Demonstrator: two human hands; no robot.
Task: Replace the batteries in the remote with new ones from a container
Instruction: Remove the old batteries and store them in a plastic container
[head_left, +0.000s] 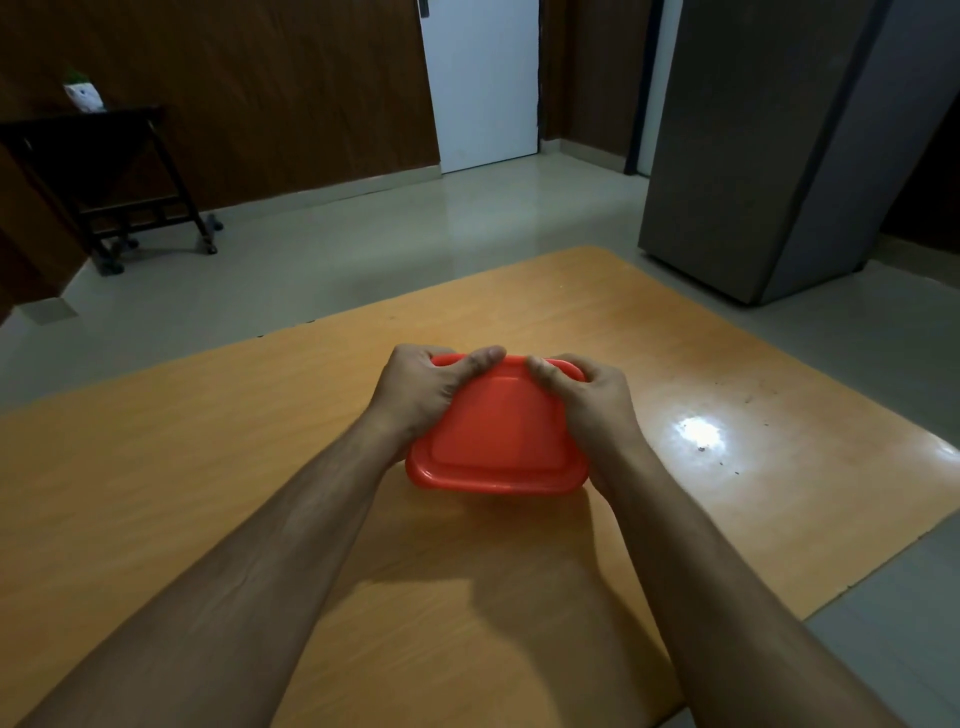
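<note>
Early days: the red container (498, 431) sits mid-table (208, 467), lid on, left hand (421, 389) and right hand (592, 395) both gripping its far corners; no remote visible, probably off-camera

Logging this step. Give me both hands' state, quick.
Left hand: closed on the red container, thumb on its lid.
Right hand: closed on the same container, thumb on the lid.

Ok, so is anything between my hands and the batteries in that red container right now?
Yes, the red lid. It sits shut on the container, with the left hand and right hand gripping its far corners, thumbs on top. The batteries, if inside, are hidden under it. No remote is in view on the table.
</note>
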